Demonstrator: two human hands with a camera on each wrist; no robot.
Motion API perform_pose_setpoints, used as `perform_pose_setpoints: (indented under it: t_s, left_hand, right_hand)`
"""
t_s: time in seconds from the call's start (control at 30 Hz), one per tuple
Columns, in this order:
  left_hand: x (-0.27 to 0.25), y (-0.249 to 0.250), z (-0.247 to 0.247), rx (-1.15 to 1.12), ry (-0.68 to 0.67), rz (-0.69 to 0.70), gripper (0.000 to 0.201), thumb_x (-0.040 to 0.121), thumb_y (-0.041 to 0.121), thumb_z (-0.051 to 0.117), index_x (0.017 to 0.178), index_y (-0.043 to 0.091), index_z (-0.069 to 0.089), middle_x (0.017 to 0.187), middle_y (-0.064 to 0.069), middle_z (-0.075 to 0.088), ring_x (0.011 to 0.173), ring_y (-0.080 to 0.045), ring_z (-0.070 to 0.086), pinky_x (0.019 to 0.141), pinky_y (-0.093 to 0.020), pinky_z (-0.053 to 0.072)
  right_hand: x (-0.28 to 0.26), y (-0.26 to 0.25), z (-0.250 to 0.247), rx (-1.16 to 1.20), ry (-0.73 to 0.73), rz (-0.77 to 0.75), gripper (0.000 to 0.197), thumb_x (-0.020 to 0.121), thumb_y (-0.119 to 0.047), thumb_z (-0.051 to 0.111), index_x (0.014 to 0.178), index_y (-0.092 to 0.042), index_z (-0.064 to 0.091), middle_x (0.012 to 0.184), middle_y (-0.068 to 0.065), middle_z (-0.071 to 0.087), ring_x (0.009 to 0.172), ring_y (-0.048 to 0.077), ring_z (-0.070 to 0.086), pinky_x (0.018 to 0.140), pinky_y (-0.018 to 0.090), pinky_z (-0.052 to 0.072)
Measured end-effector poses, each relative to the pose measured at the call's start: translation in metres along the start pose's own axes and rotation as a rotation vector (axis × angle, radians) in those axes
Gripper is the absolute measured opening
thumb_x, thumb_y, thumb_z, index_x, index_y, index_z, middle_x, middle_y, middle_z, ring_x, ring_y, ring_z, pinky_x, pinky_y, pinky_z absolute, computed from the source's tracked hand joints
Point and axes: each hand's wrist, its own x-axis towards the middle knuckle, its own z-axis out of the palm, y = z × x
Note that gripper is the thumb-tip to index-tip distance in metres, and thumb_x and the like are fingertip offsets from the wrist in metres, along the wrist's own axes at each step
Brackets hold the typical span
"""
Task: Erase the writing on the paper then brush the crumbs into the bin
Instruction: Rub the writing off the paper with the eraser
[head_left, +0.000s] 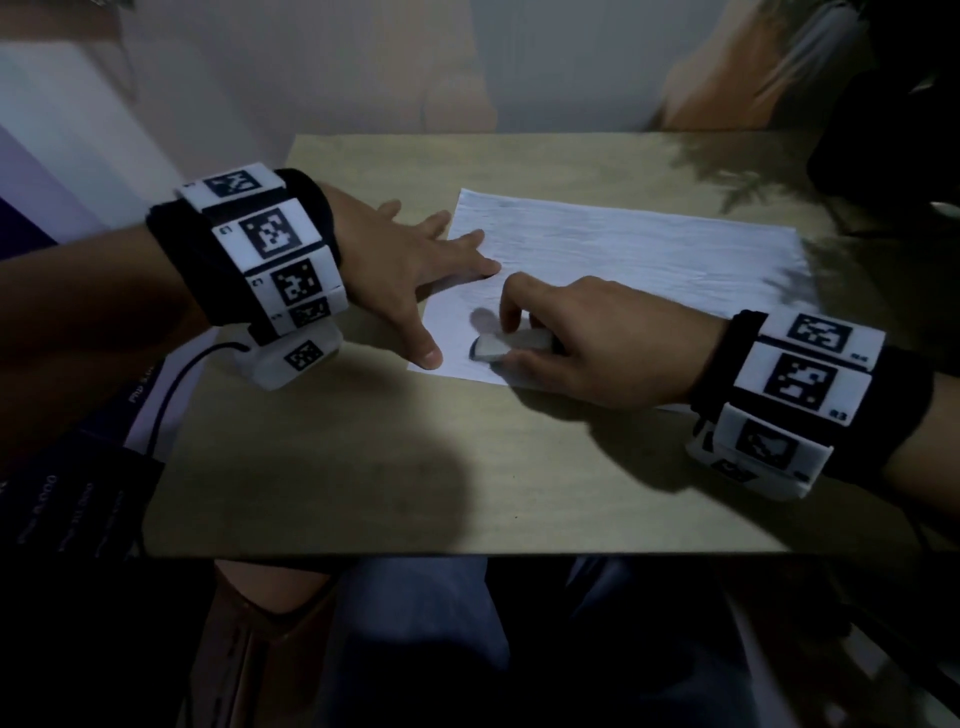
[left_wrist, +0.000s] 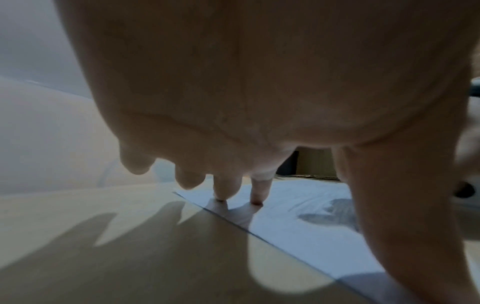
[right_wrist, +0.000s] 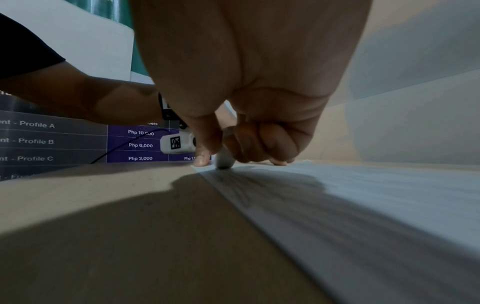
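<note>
I find the right hand (head_left: 602, 343) pinching the eraser (head_left: 511, 345), tip down on the paper (head_left: 623, 249) near its 7 o'clock corner. The eraser's long axis runs 3 to 9 o'clock, and the sheet stretches from it toward 1 o'clock. The left hand (head_left: 400, 275), fingers spread flat, presses the paper's 9 o'clock edge, just beside the eraser. In my judgement strokes should run away from that hand. Writing is too faint to read; crumbs and bin are not visible.

Likely an office or sales room: small light-wood desk (head_left: 363, 467) against plain pale wall, printed price chart (right_wrist: 78, 142) at left of frame listing "Profile A/B/C" with Php amounts, potted-plant foliage (head_left: 810, 57) upper right.
</note>
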Motion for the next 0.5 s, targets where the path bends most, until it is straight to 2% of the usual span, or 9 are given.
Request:
perform_pose_setpoints:
  t_s: [0.07,0.13,0.2,0.27,0.33,0.4,0.5]
  left_hand:
    - [0.000,0.000,0.001,-0.047,-0.010,0.011,0.119,0.076,0.071,0.071,0.157,0.048,-0.014,0.165,0.015,-0.029,0.153,-0.014,-0.024,0.124,-0.053,-0.013]
    - [-0.001,-0.004,0.003,-0.119,-0.017,0.028,0.117,0.078,0.067,0.072,0.157,0.050,-0.013,0.163,0.019,-0.031,0.153,-0.011,-0.024,0.124,-0.049,-0.012]
    - [0.000,-0.009,0.006,-0.171,-0.032,0.047,0.119,0.073,0.072,0.073,0.154,0.056,-0.013,0.161,0.024,-0.033,0.151,-0.008,-0.027,0.125,-0.050,-0.010]
    - [0.001,-0.012,0.008,-0.213,-0.038,0.067,0.123,0.065,0.079,0.074,0.152,0.062,-0.011,0.160,0.027,-0.032,0.150,-0.007,-0.028,0.126,-0.051,-0.006]
    - [0.002,-0.013,0.009,-0.236,-0.034,0.067,0.122,0.066,0.073,0.075,0.154,0.059,-0.010,0.160,0.028,-0.031,0.149,-0.004,-0.029,0.126,-0.046,-0.006]
    - [0.002,-0.013,0.010,-0.255,-0.024,0.071,0.120,0.071,0.067,0.078,0.155,0.058,-0.008,0.161,0.028,-0.030,0.148,-0.001,-0.029,0.126,-0.043,-0.007]
    - [0.003,-0.013,0.013,-0.261,-0.012,0.081,0.128,0.061,0.081,0.078,0.153,0.060,-0.008,0.161,0.027,-0.029,0.149,-0.004,-0.029,0.125,-0.048,-0.007]
  right_hand:
    - [0.002,-0.001,0.000,0.024,-0.036,-0.018,0.030,0.095,-0.052,0.056,0.109,-0.027,0.048,0.088,-0.004,0.065,0.077,0.019,0.058,0.074,0.036,0.048]
    - [0.006,0.002,-0.002,-0.039,0.049,0.043,0.030,0.094,-0.052,0.056,0.107,-0.026,0.047,0.086,-0.002,0.062,0.078,0.025,0.057,0.071,0.037,0.047]
    - [0.007,0.004,-0.002,-0.079,0.131,0.078,0.030,0.094,-0.052,0.056,0.102,-0.025,0.044,0.078,-0.002,0.057,0.074,0.028,0.056,0.067,0.038,0.046]
    - [0.007,0.000,-0.001,-0.031,0.042,0.017,0.030,0.095,-0.051,0.058,0.100,-0.026,0.043,0.075,-0.008,0.055,0.070,0.019,0.056,0.067,0.036,0.045]
    - [0.007,-0.004,-0.001,0.010,-0.025,-0.013,0.030,0.094,-0.052,0.059,0.101,-0.026,0.046,0.076,-0.011,0.057,0.070,0.010,0.055,0.068,0.034,0.045]
    - [0.008,-0.002,-0.004,0.021,0.028,0.026,0.028,0.093,-0.053,0.058,0.098,-0.029,0.045,0.078,-0.009,0.059,0.074,0.016,0.057,0.069,0.035,0.045]
    - [0.008,-0.002,-0.004,-0.002,0.040,0.031,0.029,0.094,-0.054,0.056,0.097,-0.031,0.039,0.075,-0.013,0.055,0.071,0.015,0.055,0.065,0.034,0.041]
